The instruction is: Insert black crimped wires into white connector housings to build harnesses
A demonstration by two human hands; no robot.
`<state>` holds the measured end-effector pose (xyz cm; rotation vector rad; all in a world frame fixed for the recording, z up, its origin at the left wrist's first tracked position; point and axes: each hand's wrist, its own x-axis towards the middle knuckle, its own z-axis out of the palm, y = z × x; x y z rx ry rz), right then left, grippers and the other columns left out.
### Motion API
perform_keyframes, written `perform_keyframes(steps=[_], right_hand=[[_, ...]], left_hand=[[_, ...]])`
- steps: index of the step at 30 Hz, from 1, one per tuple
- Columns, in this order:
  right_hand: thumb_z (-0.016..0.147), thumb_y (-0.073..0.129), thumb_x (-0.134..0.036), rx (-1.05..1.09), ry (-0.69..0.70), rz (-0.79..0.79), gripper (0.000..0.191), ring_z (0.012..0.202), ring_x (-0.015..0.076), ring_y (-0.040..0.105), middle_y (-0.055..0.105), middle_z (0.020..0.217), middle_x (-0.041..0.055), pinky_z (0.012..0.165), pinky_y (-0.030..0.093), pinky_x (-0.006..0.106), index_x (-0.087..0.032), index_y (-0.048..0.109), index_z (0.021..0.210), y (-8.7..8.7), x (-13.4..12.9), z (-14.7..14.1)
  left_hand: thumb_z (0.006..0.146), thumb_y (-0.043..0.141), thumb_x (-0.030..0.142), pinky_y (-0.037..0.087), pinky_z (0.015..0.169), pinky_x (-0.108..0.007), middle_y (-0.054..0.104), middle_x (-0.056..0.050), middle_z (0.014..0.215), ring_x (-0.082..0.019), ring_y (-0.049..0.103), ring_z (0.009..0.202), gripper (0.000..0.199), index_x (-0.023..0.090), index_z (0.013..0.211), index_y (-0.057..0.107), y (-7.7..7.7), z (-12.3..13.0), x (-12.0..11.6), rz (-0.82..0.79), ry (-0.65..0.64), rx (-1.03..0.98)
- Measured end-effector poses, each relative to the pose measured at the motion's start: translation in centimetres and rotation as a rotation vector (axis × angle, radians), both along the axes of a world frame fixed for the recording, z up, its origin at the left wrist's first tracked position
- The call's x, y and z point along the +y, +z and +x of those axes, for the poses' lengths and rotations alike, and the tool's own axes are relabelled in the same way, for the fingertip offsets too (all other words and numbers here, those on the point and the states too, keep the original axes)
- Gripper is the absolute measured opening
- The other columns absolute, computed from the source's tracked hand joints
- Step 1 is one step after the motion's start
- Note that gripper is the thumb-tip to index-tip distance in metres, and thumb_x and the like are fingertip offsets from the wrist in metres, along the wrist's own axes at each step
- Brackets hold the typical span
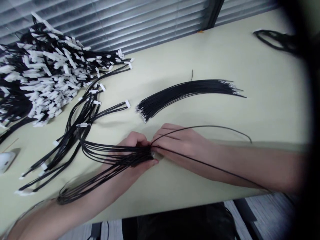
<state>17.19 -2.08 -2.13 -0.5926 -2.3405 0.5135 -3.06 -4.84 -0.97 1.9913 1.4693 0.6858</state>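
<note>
Quick count from where I'm standing: 2 hands (182, 141), 1 held wire bunch (141, 155).
Also 2 single wires (210, 126), 1 loose wire bundle (180, 90) (too many strands to count), 1 big cable heap (52, 70) (same), 1 smaller harness pile (71, 136), 1 looped black cable (285, 40), 1 white object (6, 161).

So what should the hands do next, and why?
Maybe the right hand could gently press the upper single black wire toward the small pale piece at the black wire bundle: the left hand pinches the bundle, both hands meet there, and that wire trails off loose. Its near tip is hidden, so that's a guess.
</note>
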Motion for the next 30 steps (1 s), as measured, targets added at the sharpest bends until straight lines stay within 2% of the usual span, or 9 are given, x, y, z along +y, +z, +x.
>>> perform_keyframes(steps=[4,9,12,16,21,26,30], right_hand=[[0.098,0.047,-0.012,-0.003,0.028,0.024,0.018,0.088,0.0175,0.059,0.067,0.092,0.0076,0.081,0.050,0.031,-0.012,0.064,0.091,-0.2,1.7,0.5],[0.094,0.046,-0.009,-0.146,-0.280,0.170,0.024,0.103,0.0237,0.058,0.066,0.114,0.0110,0.089,0.046,0.040,-0.013,0.064,0.109,-0.2,4.8,2.8],[0.097,0.046,-0.017,-0.258,-0.335,0.229,0.020,0.097,0.0235,0.059,0.067,0.108,0.0098,0.084,0.047,0.039,-0.016,0.066,0.102,-0.5,6.4,3.9],[0.098,0.044,-0.017,-0.288,-0.319,0.270,0.023,0.086,0.0205,0.057,0.066,0.093,0.0083,0.078,0.046,0.035,-0.016,0.064,0.088,-1.0,7.6,4.1],[0.097,0.041,-0.011,-0.261,-0.365,0.338,0.020,0.090,0.0210,0.055,0.065,0.096,0.0083,0.080,0.043,0.037,-0.016,0.060,0.092,-1.0,7.4,3.9],[0.096,0.045,-0.017,-0.050,-0.502,0.146,0.017,0.067,0.0144,0.055,0.064,0.086,0.0010,0.059,0.042,0.028,-0.021,0.060,0.104,1.1,5.8,4.0],[0.088,0.044,-0.002,0.135,-0.381,0.013,0.032,0.068,0.0112,0.060,0.066,0.092,0.0013,0.061,0.049,0.027,-0.021,0.068,0.094,2.7,5.2,4.1]], left_hand=[[0.072,0.075,0.027,0.050,0.058,-0.027,0.066,0.012,0.081,-0.016,0.066,0.067,0.034,0.034,0.096,0.051,-0.5,-0.3,0.2,0.010,-0.010,0.027],[0.072,0.076,0.028,0.051,0.066,-0.030,0.071,0.012,0.091,-0.018,0.069,0.076,0.033,0.036,0.095,0.054,-0.3,-0.4,0.3,0.028,-0.046,0.059],[0.070,0.076,0.026,0.048,0.062,-0.030,0.071,0.011,0.089,-0.018,0.067,0.072,0.028,0.034,0.088,0.057,0.2,0.0,0.2,0.034,-0.012,0.092],[0.072,0.076,0.023,0.047,0.065,-0.028,0.070,0.011,0.090,-0.016,0.065,0.071,0.027,0.035,0.089,0.059,0.7,0.5,0.0,0.021,-0.008,0.104],[0.073,0.075,0.022,0.047,0.064,-0.026,0.070,0.013,0.089,-0.014,0.065,0.071,0.029,0.036,0.091,0.057,0.7,0.4,0.0,0.026,-0.021,0.101],[0.073,0.075,0.026,0.048,0.064,-0.027,0.070,0.012,0.089,-0.015,0.065,0.070,0.029,0.036,0.093,0.056,0.3,0.0,0.4,0.050,-0.064,0.085],[0.073,0.075,0.028,0.048,0.062,-0.027,0.068,0.010,0.085,-0.016,0.066,0.071,0.026,0.035,0.091,0.058,0.2,-0.1,0.6,0.043,-0.082,0.094]])
